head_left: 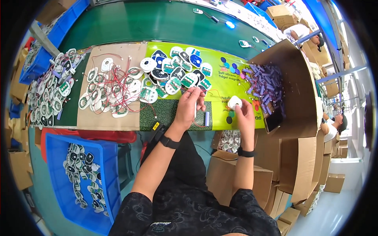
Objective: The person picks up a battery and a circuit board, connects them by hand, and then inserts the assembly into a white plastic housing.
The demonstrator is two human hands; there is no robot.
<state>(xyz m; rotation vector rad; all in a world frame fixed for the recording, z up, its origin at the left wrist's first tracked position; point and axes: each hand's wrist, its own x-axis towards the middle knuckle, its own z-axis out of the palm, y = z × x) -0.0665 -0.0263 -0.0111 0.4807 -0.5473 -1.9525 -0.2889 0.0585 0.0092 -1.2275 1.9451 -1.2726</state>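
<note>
My left hand [189, 107] is closed, fingertips pinching a thin red wire [211, 91] above the front of the table. A slim white stick-like piece shows below its fingers; its kind is unclear. Just right of that hand lies a purple cylindrical battery [207, 118] with a thin red lead. My right hand [246, 114] grips a small white rounded plastic housing [235, 101] between thumb and fingers, and the red wire runs toward it. Beyond the left hand is a pile of white and dark housings with green circuit boards [173, 86].
White housings with tangled red wires [114, 86] lie on brown cardboard at left. A cardboard box on its side [301, 78] holds purple batteries [267, 84] at right. A blue bin [108, 157] of parts stands lower left. A green conveyor belt [149, 23] runs behind; co-workers sit far right.
</note>
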